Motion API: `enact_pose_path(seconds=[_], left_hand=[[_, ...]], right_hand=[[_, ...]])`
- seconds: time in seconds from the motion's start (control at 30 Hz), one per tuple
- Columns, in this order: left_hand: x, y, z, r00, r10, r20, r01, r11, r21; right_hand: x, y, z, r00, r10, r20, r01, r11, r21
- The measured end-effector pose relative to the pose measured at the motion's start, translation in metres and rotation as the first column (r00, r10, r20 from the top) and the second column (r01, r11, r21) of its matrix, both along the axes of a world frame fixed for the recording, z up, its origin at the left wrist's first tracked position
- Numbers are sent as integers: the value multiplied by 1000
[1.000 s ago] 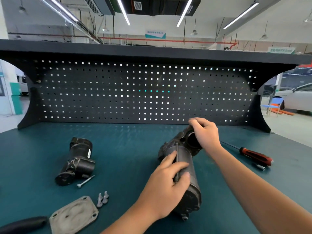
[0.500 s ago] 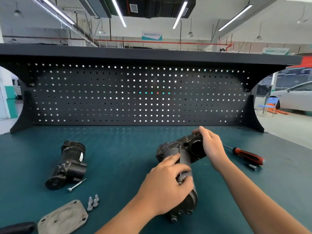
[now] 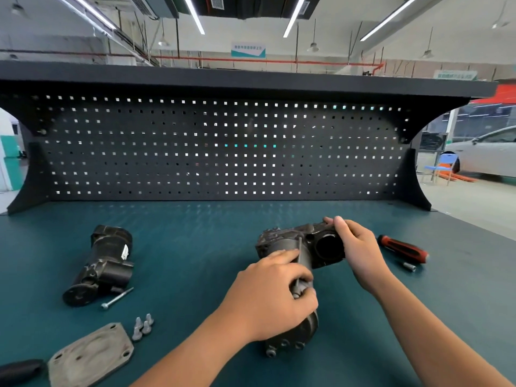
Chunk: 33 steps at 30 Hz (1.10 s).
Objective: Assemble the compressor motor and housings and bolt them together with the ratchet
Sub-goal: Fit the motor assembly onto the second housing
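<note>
The dark compressor motor with its housing (image 3: 282,244) lies on the green bench in the middle. My left hand (image 3: 272,294) lies over the motor's cylinder and pinches a long bolt (image 3: 300,254) that runs along its side. My right hand (image 3: 356,247) grips the far right end of the housing, beside its round opening (image 3: 329,245). A second dark housing (image 3: 102,265) lies at the left, with a long loose bolt (image 3: 117,298) beside it. A grey cover plate (image 3: 90,354) and three short bolts (image 3: 142,328) lie at the front left.
A red and black handled tool (image 3: 402,248) and a small socket (image 3: 408,266) lie right of the motor. A black handle (image 3: 19,371) shows at the bottom left corner. A black pegboard (image 3: 223,146) closes the back of the bench.
My left hand has slid down the motor towards me and now pinches the long bolt near its head. The motor lies flatter, and my right hand has shifted to the housing's right end.
</note>
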State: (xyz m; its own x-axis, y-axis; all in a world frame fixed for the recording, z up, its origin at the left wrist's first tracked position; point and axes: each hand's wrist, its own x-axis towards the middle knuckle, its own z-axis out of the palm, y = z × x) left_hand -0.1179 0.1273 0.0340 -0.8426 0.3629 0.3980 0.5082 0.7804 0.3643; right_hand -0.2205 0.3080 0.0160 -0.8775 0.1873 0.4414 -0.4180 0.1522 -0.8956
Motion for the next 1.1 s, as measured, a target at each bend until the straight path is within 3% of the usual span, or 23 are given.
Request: enact_pose_path(seconds=[0.43, 0.83, 0.93, 1.1], left_hand=[[-1, -4, -3, 999, 21, -47, -23, 998, -51], [3, -10, -6, 981, 74, -180, -112, 971, -211], [5, -13, -5, 981, 78, -176, -115, 971, -209], [7, -11, -8, 975, 66, -212, -119, 961, -249]], right_hand=[[3, -3, -8, 998, 55, 43, -50, 993, -103], [5, -21, -19, 962, 205, 181, -135, 932, -335], [6, -23, -18, 956, 177, 233, -111, 956, -271], [7, -7, -11, 937, 125, 327, -134, 991, 6]])
